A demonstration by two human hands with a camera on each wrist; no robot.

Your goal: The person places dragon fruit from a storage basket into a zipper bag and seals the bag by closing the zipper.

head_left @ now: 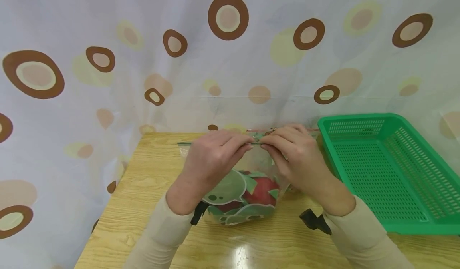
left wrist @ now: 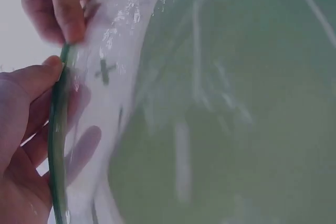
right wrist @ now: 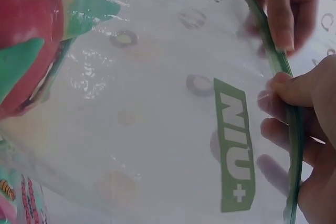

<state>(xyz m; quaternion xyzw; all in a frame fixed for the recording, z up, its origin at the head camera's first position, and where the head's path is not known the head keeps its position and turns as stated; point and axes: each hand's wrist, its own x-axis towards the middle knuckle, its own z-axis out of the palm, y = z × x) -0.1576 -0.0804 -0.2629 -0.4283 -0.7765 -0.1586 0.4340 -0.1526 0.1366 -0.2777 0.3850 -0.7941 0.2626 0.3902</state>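
A clear zip bag with a green zip strip stands upright on the table, with green printed shapes on its front. Something red and green shows in its lower part; its kind is unclear. Fingers and thumb of my left hand pinch the strip near its middle. Close beside it, my right hand pinches the same strip, the fingertips of both nearly meeting. In the right wrist view, the zip strip runs between right thumb and fingers, near a green printed label.
A green plastic basket stands right of the bag on the wooden table. A colourful printed packet lies behind the bag, mostly hidden. Behind everything hangs a patterned curtain.
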